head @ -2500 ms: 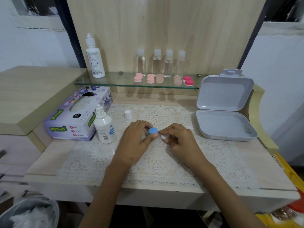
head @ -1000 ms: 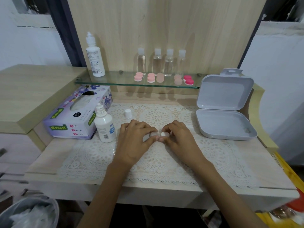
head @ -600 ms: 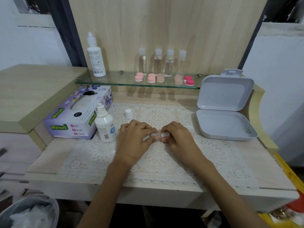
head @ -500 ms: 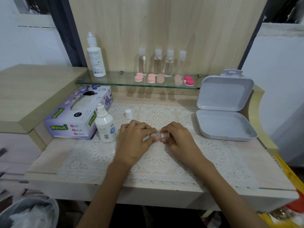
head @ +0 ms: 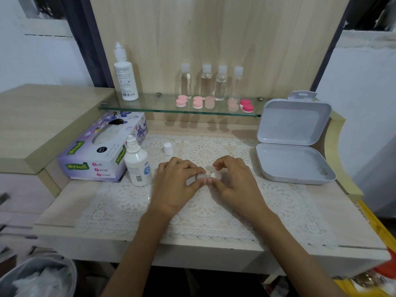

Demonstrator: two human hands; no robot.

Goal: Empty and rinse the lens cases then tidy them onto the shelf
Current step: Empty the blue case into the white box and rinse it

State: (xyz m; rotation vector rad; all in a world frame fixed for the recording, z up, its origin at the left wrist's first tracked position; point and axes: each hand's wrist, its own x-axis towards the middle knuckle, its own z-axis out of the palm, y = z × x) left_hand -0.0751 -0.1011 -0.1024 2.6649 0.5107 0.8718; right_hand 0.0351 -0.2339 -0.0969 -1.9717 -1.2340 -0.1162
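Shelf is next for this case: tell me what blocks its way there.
Nothing visible does. The lens case, pinched between left hand and right hand, has only open mat before the glass shelf; the loose cap lies left of that line.

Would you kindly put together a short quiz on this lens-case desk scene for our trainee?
1. True or false: the grey box beside the lace mat stands open.
2. How many small clear bottles stand on the glass shelf?
3. What do the left hand and right hand pinch between them? A) the grey box B) a white lens case C) one of the small clear bottles
Key: 1 true; 2 four; 3 B.
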